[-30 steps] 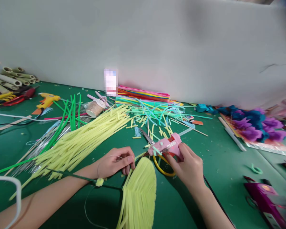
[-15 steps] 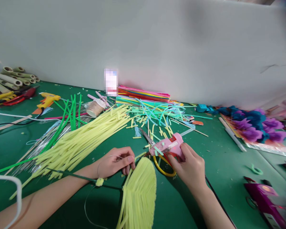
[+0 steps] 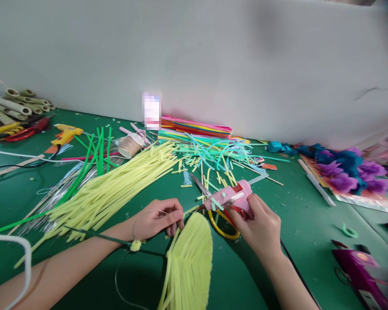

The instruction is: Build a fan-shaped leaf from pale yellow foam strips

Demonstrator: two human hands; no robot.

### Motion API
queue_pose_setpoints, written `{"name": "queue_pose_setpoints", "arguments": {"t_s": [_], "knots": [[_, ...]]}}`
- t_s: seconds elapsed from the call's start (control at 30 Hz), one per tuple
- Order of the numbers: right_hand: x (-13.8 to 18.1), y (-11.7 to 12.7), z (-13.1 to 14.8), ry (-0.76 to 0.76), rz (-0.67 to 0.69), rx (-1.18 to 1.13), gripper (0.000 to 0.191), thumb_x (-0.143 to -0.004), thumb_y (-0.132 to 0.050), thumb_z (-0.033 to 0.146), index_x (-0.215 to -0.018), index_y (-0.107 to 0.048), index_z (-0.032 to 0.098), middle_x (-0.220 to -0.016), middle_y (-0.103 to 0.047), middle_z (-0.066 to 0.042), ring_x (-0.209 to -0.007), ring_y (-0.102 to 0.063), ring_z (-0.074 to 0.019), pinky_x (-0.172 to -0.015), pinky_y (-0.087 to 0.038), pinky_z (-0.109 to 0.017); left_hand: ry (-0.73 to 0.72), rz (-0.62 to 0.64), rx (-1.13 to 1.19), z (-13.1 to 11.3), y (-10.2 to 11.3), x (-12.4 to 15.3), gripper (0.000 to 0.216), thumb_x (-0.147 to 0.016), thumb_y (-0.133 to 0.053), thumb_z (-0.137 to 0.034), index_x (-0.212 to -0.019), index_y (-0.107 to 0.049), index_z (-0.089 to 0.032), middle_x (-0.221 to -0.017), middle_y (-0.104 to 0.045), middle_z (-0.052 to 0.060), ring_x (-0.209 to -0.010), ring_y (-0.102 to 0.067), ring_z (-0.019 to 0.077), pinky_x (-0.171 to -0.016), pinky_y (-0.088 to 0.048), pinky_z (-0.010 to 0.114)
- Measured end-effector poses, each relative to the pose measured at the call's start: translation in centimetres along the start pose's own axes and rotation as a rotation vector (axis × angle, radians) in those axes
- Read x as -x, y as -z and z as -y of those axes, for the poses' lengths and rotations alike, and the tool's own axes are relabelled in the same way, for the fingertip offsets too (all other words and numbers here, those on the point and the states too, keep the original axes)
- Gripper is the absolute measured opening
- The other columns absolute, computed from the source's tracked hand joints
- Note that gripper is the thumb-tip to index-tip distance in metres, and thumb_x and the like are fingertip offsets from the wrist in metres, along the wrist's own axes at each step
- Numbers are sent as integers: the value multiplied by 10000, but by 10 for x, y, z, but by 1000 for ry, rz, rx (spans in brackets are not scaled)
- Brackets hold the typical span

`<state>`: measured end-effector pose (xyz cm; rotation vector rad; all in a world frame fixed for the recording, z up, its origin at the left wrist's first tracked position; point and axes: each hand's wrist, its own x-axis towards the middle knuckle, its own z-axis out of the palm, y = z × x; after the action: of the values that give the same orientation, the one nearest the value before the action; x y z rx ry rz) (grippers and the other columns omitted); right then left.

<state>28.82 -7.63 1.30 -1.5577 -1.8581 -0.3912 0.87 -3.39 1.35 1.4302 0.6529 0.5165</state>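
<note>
My right hand [image 3: 260,226] is closed around the handle of a pink hot glue gun [image 3: 226,197], its nozzle pointing left. Pinched in the fingers of my left hand [image 3: 163,218] is a thin yellow pipe cleaner [image 3: 190,212]; its end runs toward the nozzle, and I cannot tell whether they touch. Just below lies a leaf-shaped piece of yellow-green pipe cleaners [image 3: 194,258], with a dark green stem [image 3: 116,241] crossing under my left forearm. Scissors with a yellow and red handle [image 3: 224,236] lie partly hidden beneath the glue gun. A thin clear thread loops about my left wrist.
Yellow pipe cleaners [image 3: 116,185] lie in a large bundle left of centre. Teal pipe cleaners [image 3: 220,153] and cut bits spread behind. A yellow glue gun [image 3: 66,134], twine spool [image 3: 131,145] and pliers [image 3: 26,131] are left; purple flowers [image 3: 342,181] and a magenta device [image 3: 358,271] right.
My right hand and the pink glue gun have shifted very slightly right. My left hand keeps its pinch, and the leaf-shaped piece stays where it was.
</note>
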Motion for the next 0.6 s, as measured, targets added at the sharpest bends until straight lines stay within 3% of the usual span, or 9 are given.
{"name": "queue_pose_setpoints", "arguments": {"t_s": [0.6], "knots": [[1,1,0,36,8,-17,246,-847,-598,325,-710,-420,225,-621,-439,50,-491,-403,-106,-457,-312,-213,1,-5,20,3,1,-1,326,-932,-515,-454,-871,-580,-140,-806,-676,53,-595,-598,102,-580,-488,227]]}}
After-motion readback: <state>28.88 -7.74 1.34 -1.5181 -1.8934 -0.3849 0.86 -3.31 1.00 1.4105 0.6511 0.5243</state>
